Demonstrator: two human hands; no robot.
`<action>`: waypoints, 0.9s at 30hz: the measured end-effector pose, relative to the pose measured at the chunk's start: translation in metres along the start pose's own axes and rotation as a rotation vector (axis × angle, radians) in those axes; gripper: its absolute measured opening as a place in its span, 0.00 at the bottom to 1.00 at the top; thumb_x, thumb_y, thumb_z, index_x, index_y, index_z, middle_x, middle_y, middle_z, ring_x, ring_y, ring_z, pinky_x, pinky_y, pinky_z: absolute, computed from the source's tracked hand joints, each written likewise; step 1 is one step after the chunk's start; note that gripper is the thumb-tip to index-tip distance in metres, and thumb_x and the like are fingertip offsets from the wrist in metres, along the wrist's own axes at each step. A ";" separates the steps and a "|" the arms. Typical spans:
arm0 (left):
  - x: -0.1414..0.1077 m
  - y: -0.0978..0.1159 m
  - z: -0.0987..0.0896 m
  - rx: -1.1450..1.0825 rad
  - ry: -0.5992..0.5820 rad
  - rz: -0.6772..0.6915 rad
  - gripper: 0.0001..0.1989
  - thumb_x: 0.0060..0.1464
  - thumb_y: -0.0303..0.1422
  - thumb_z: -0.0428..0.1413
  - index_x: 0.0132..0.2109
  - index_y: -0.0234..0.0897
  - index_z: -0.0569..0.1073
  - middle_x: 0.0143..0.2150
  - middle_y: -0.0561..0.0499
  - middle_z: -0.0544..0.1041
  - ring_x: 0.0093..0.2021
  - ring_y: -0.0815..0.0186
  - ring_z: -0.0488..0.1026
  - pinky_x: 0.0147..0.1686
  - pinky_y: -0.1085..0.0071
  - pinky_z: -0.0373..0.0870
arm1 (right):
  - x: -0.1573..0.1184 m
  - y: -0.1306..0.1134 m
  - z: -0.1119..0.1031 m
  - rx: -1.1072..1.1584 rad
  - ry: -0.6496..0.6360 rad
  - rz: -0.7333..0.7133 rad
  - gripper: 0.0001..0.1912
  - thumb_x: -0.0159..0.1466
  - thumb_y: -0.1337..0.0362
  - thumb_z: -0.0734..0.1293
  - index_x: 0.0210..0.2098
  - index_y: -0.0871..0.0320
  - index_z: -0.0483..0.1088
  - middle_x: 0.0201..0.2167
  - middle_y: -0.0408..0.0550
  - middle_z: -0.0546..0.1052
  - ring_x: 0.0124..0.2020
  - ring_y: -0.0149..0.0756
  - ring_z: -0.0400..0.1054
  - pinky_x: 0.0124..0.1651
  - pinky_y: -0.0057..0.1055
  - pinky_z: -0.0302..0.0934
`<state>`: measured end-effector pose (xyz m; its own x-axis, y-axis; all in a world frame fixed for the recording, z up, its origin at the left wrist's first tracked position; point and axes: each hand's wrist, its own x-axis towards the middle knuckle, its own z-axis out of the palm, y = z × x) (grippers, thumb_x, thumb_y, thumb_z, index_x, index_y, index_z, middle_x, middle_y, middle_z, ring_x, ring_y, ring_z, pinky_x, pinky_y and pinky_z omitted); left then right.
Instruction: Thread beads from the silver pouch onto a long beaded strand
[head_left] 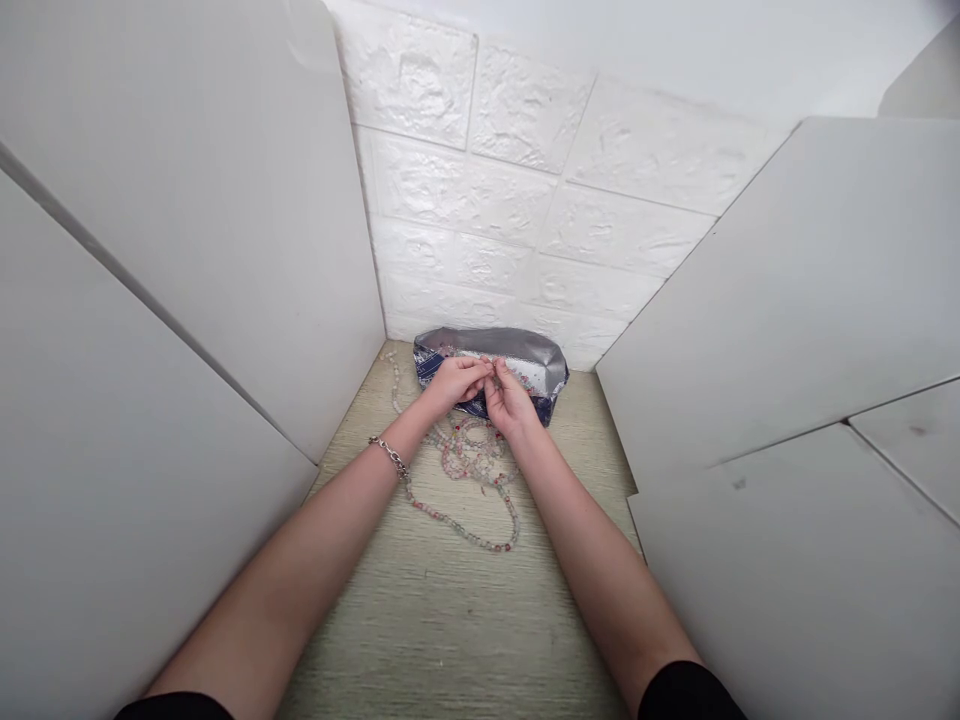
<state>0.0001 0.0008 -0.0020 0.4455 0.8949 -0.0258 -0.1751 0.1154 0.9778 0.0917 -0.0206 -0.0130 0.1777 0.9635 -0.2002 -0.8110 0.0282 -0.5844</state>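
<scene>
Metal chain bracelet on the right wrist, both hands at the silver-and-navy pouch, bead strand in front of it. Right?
Not quite. The head view shows the metal chain bracelet on the left wrist, not the right. The rest stands: left hand and right hand at the silver-and-navy pouch, bead strand in front of it.

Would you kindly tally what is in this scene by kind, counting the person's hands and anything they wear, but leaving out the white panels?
hands, left hand and right hand: 2
chain bracelet: 1
silver and navy pouch: 1
tangle of bead strands: 1
Total: 5
</scene>
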 end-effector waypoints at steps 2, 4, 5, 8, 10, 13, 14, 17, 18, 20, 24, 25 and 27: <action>0.000 0.000 0.000 -0.005 0.004 -0.001 0.12 0.40 0.35 0.56 0.20 0.31 0.64 0.15 0.56 0.63 0.12 0.80 0.56 0.12 0.80 0.45 | 0.000 0.001 -0.001 -0.033 -0.044 -0.008 0.06 0.54 0.71 0.62 0.22 0.61 0.67 0.24 0.41 0.73 0.26 0.20 0.66 0.31 0.14 0.63; 0.000 0.000 -0.001 -0.014 0.007 -0.018 0.12 0.40 0.35 0.56 0.21 0.30 0.65 0.16 0.55 0.66 0.12 0.80 0.58 0.11 0.80 0.46 | -0.001 0.002 -0.001 -0.053 -0.074 -0.017 0.06 0.55 0.71 0.61 0.22 0.61 0.67 0.23 0.40 0.73 0.23 0.20 0.64 0.28 0.14 0.63; 0.000 0.000 -0.002 -0.016 0.008 -0.028 0.11 0.40 0.35 0.56 0.22 0.30 0.66 0.17 0.54 0.66 0.13 0.79 0.59 0.11 0.80 0.45 | -0.002 0.002 0.000 -0.059 -0.084 -0.020 0.06 0.55 0.71 0.61 0.22 0.61 0.67 0.23 0.40 0.72 0.22 0.20 0.64 0.27 0.15 0.62; 0.000 -0.001 -0.003 -0.027 0.008 -0.043 0.11 0.39 0.35 0.57 0.25 0.29 0.68 0.19 0.53 0.68 0.13 0.79 0.60 0.11 0.81 0.44 | -0.004 0.001 0.001 -0.077 -0.081 -0.030 0.07 0.55 0.71 0.61 0.22 0.61 0.67 0.22 0.40 0.72 0.21 0.20 0.63 0.26 0.16 0.62; 0.000 -0.001 -0.003 -0.039 0.011 -0.047 0.12 0.39 0.36 0.57 0.25 0.29 0.68 0.19 0.53 0.69 0.13 0.80 0.59 0.11 0.81 0.44 | -0.004 0.001 0.003 -0.080 -0.055 -0.030 0.07 0.55 0.71 0.61 0.22 0.61 0.67 0.22 0.40 0.72 0.22 0.20 0.63 0.27 0.15 0.62; 0.001 -0.002 -0.004 -0.048 0.007 -0.046 0.12 0.39 0.36 0.57 0.26 0.29 0.69 0.19 0.53 0.69 0.13 0.80 0.58 0.11 0.81 0.45 | -0.005 0.000 0.005 -0.063 -0.010 -0.032 0.07 0.54 0.72 0.60 0.21 0.61 0.67 0.23 0.40 0.72 0.24 0.20 0.64 0.28 0.14 0.61; 0.001 -0.002 -0.004 -0.047 0.007 -0.043 0.12 0.39 0.36 0.57 0.27 0.29 0.70 0.19 0.53 0.69 0.12 0.81 0.58 0.11 0.81 0.45 | -0.004 0.001 0.005 -0.055 -0.003 -0.037 0.07 0.53 0.73 0.60 0.21 0.61 0.67 0.23 0.40 0.72 0.25 0.20 0.64 0.28 0.14 0.61; 0.000 -0.001 -0.004 -0.041 0.015 -0.043 0.13 0.41 0.37 0.56 0.28 0.28 0.70 0.19 0.52 0.68 0.12 0.81 0.56 0.10 0.81 0.44 | -0.002 0.002 0.003 -0.037 0.007 -0.062 0.05 0.52 0.72 0.61 0.21 0.61 0.66 0.21 0.39 0.71 0.25 0.20 0.64 0.29 0.15 0.61; 0.000 0.000 -0.004 -0.038 0.018 -0.046 0.14 0.41 0.38 0.55 0.28 0.28 0.70 0.19 0.52 0.68 0.12 0.81 0.56 0.10 0.81 0.44 | -0.001 0.003 0.003 -0.034 0.010 -0.071 0.05 0.52 0.72 0.61 0.21 0.61 0.66 0.21 0.39 0.71 0.25 0.20 0.64 0.30 0.15 0.61; 0.000 0.000 -0.003 -0.023 0.025 -0.051 0.15 0.42 0.39 0.54 0.29 0.28 0.70 0.19 0.52 0.68 0.11 0.80 0.56 0.10 0.81 0.43 | 0.001 0.004 0.001 -0.032 0.015 -0.078 0.04 0.51 0.72 0.62 0.21 0.61 0.66 0.20 0.38 0.70 0.25 0.20 0.64 0.30 0.16 0.61; 0.000 0.001 0.000 0.036 0.041 -0.046 0.14 0.41 0.39 0.55 0.28 0.29 0.69 0.18 0.53 0.67 0.11 0.80 0.56 0.10 0.80 0.44 | 0.002 0.004 0.000 -0.044 -0.001 -0.096 0.04 0.51 0.72 0.62 0.21 0.62 0.66 0.20 0.38 0.70 0.23 0.20 0.63 0.28 0.16 0.60; 0.001 0.001 0.000 0.046 0.041 -0.045 0.13 0.41 0.38 0.55 0.28 0.29 0.68 0.18 0.53 0.67 0.11 0.80 0.56 0.10 0.80 0.44 | 0.002 0.004 0.000 -0.057 -0.009 -0.100 0.04 0.51 0.72 0.62 0.21 0.62 0.66 0.20 0.38 0.70 0.23 0.20 0.63 0.27 0.15 0.59; 0.001 0.000 -0.001 0.044 0.032 -0.053 0.10 0.41 0.35 0.54 0.27 0.30 0.68 0.18 0.53 0.67 0.11 0.80 0.56 0.10 0.80 0.45 | 0.001 0.004 0.001 -0.086 -0.015 -0.100 0.04 0.51 0.72 0.62 0.21 0.62 0.66 0.20 0.39 0.70 0.23 0.20 0.63 0.27 0.15 0.59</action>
<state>-0.0005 0.0027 -0.0020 0.4248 0.9014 -0.0836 -0.1128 0.1443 0.9831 0.0882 -0.0194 -0.0145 0.2462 0.9610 -0.1262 -0.7391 0.1019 -0.6659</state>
